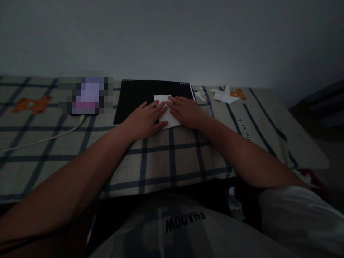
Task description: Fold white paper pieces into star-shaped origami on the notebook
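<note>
A small white sheet of paper (170,117) lies over the front part of a black notebook (145,92), partly hidden under my fingers. My left hand (143,120) rests on its left side with fingers spread and the thumb along the near part. From the right, my right hand (186,111) presses flat on the upper right of the paper, its fingers stretched toward the left hand. The fingertips of both hands come close together near the middle of the sheet.
A phone (87,94), blurred out, lies at the left with a white cable (61,135) plugged in. Right of the notebook are a crumpled white paper piece (200,94) and a folded paper crane (228,96). A checked tablecloth (158,157) covers the table; a wall stands behind.
</note>
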